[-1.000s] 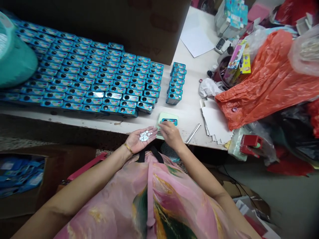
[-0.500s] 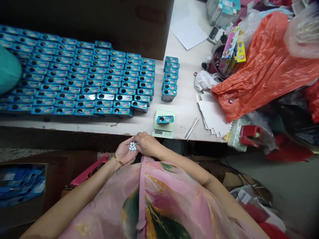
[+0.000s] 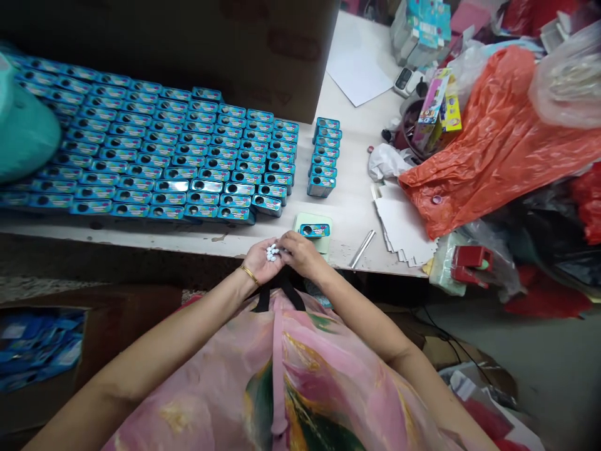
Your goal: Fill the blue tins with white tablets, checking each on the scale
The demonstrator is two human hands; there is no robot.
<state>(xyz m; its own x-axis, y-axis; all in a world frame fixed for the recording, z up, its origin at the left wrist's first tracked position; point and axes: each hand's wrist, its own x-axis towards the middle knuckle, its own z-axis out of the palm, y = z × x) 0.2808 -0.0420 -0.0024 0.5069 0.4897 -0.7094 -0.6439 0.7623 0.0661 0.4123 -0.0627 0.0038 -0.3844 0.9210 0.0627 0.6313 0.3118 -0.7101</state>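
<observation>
Worktop (image 3: 350,200) edge, lower middle of the frame: the left hand (image 3: 259,262) lies open, cupping white tablets (image 3: 272,252). The half-curled right hand (image 3: 303,254) has moved over them from the tin (image 3: 314,230) on the green scale (image 3: 312,219); any grip is unclear.

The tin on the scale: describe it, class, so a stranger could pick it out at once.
On the long white table, right of a big block of blue tins, near the edge, sits a pale green scale. The one blue tin lying on it is apart from all the rows.
</observation>
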